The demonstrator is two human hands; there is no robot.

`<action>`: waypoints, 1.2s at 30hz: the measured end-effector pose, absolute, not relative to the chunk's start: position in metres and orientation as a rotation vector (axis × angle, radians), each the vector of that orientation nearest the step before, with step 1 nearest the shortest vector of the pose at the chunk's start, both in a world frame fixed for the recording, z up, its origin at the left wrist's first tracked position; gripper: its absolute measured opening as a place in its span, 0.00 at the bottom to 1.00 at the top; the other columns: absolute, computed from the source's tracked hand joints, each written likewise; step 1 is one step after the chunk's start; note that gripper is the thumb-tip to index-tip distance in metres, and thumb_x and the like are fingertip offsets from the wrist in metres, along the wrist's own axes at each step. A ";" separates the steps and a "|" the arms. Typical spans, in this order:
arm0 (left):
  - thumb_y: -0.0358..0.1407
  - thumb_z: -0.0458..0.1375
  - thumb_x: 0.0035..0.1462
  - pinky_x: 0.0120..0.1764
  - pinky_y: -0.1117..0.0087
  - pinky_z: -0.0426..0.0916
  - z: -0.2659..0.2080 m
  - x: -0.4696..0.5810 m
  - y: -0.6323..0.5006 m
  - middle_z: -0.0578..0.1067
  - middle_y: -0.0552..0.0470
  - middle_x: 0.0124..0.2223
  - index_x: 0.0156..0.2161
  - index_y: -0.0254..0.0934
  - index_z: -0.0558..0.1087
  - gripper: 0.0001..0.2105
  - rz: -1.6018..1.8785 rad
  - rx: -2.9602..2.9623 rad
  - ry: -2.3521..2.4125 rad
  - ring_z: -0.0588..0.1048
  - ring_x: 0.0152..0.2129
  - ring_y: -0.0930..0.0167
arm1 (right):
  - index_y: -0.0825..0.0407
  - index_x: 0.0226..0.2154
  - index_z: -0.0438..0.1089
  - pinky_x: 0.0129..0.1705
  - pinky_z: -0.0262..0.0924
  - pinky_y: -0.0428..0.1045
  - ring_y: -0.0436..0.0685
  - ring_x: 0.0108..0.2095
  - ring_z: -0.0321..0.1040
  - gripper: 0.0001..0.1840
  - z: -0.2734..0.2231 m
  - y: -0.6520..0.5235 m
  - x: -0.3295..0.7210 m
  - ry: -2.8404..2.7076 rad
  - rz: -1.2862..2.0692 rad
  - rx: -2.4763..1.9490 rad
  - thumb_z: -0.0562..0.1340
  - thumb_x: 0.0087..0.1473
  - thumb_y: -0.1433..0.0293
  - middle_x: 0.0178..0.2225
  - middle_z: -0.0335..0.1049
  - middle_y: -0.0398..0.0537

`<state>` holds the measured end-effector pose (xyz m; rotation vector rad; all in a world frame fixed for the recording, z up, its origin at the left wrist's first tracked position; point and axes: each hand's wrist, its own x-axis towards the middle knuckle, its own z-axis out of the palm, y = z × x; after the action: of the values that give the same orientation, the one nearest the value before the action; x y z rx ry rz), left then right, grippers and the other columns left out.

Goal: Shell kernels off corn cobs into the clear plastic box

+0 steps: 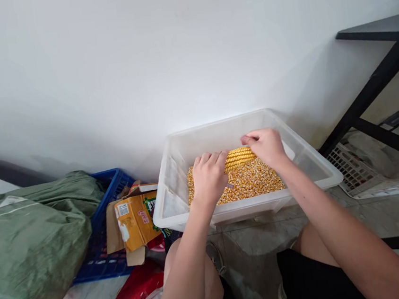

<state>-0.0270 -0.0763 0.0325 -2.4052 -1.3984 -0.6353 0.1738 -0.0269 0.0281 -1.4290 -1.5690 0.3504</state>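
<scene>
In the head view, we see the bare left hand (209, 176) with its fingers wrapped over a long yellow corn cob (239, 159). The bare right hand (265, 146) is at the cob's right end, fingers curled (whether they grip it, we cannot tell). The cob is inside a rectangular translucent plastic bin (251, 206), among loose yellow kernels (253, 182), near a torn orange cardboard box (138, 222).

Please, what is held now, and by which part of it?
A corn cob: the left hand grips one end; the right hand is at the other, its hold unclear.
</scene>
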 end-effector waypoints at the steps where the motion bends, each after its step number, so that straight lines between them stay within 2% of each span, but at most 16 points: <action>1: 0.25 0.56 0.51 0.43 0.59 0.64 0.033 -0.029 -0.076 0.78 0.49 0.51 0.57 0.38 0.70 0.26 -0.675 -2.393 -1.418 0.72 0.43 0.61 | 0.53 0.28 0.81 0.34 0.65 0.51 0.58 0.30 0.75 0.11 0.028 -0.024 0.181 -1.498 0.340 -1.430 0.64 0.53 0.66 0.28 0.79 0.48; 6: 0.27 0.58 0.48 0.48 0.60 0.65 0.035 -0.041 -0.075 0.78 0.50 0.51 0.57 0.39 0.71 0.28 -0.837 -2.359 -1.534 0.72 0.45 0.61 | 0.52 0.32 0.81 0.43 0.68 0.53 0.59 0.38 0.77 0.11 0.036 -0.026 0.191 -1.319 0.511 -1.193 0.66 0.53 0.62 0.34 0.80 0.49; 8: 0.28 0.59 0.47 0.46 0.62 0.67 0.034 -0.042 -0.074 0.79 0.50 0.49 0.55 0.40 0.73 0.27 -0.891 -2.370 -1.620 0.73 0.44 0.61 | 0.50 0.35 0.81 0.46 0.69 0.54 0.59 0.40 0.77 0.12 0.040 -0.036 0.183 -1.359 0.580 -1.097 0.66 0.53 0.60 0.36 0.80 0.49; 10: 0.30 0.60 0.46 0.43 0.64 0.68 0.033 -0.041 -0.073 0.80 0.51 0.46 0.53 0.41 0.74 0.25 -0.972 -2.376 -1.735 0.75 0.42 0.61 | 0.49 0.36 0.81 0.47 0.69 0.55 0.60 0.42 0.76 0.13 0.043 -0.047 0.174 -1.379 0.498 -1.085 0.66 0.54 0.59 0.38 0.80 0.49; 13: 0.32 0.61 0.47 0.38 0.66 0.69 0.032 -0.039 -0.072 0.81 0.51 0.40 0.51 0.42 0.76 0.23 -1.127 -2.340 -1.897 0.77 0.36 0.64 | 0.51 0.34 0.81 0.42 0.69 0.54 0.59 0.37 0.76 0.16 0.043 -0.058 0.168 -1.377 0.419 -1.199 0.65 0.55 0.57 0.35 0.80 0.51; 17: 0.32 0.61 0.46 0.39 0.67 0.69 0.034 -0.037 -0.072 0.81 0.51 0.41 0.50 0.41 0.76 0.22 -1.224 -2.317 -1.923 0.78 0.37 0.64 | 0.55 0.29 0.79 0.30 0.69 0.51 0.55 0.27 0.73 0.20 0.038 -0.055 0.168 -1.428 0.939 -1.277 0.65 0.53 0.54 0.28 0.77 0.52; 21: 0.30 0.60 0.46 0.40 0.67 0.69 0.035 -0.032 -0.076 0.81 0.51 0.41 0.49 0.41 0.76 0.21 -1.206 -2.330 -1.897 0.78 0.37 0.64 | 0.55 0.27 0.77 0.30 0.69 0.49 0.52 0.25 0.71 0.21 0.032 -0.051 0.165 -1.439 1.222 -1.140 0.67 0.51 0.52 0.27 0.76 0.51; 26: 0.29 0.59 0.47 0.42 0.66 0.69 0.036 -0.026 -0.080 0.81 0.51 0.42 0.50 0.41 0.75 0.22 -1.156 -2.293 -1.868 0.77 0.38 0.64 | 0.55 0.27 0.77 0.32 0.70 0.50 0.52 0.26 0.72 0.22 0.030 -0.051 0.163 -1.445 1.289 -1.103 0.69 0.48 0.51 0.29 0.77 0.52; 30: 0.29 0.58 0.47 0.45 0.63 0.69 0.040 -0.021 -0.082 0.80 0.49 0.44 0.52 0.39 0.75 0.23 -1.074 -2.233 -1.854 0.76 0.41 0.62 | 0.55 0.26 0.76 0.31 0.69 0.49 0.52 0.26 0.71 0.21 0.034 -0.052 0.165 -1.508 1.254 -1.122 0.68 0.50 0.52 0.28 0.76 0.52; 33: 0.29 0.59 0.47 0.44 0.63 0.68 0.044 -0.018 -0.086 0.80 0.49 0.43 0.52 0.40 0.75 0.23 -1.151 -2.245 -1.868 0.76 0.41 0.62 | 0.54 0.24 0.74 0.29 0.65 0.47 0.50 0.24 0.68 0.19 0.039 -0.056 0.163 -1.580 1.135 -1.065 0.66 0.54 0.55 0.26 0.74 0.48; 36: 0.32 0.60 0.47 0.39 0.66 0.68 0.048 -0.024 -0.094 0.80 0.50 0.39 0.50 0.40 0.76 0.21 -1.327 -2.268 -1.954 0.77 0.35 0.65 | 0.54 0.23 0.73 0.28 0.60 0.47 0.49 0.24 0.65 0.18 0.046 -0.067 0.156 -1.663 1.008 -1.000 0.63 0.57 0.59 0.24 0.72 0.45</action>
<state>-0.0235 -0.0943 0.0478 -2.2676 -1.9535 -1.3266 0.1559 -0.0665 0.0464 -1.0000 -1.6626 1.0080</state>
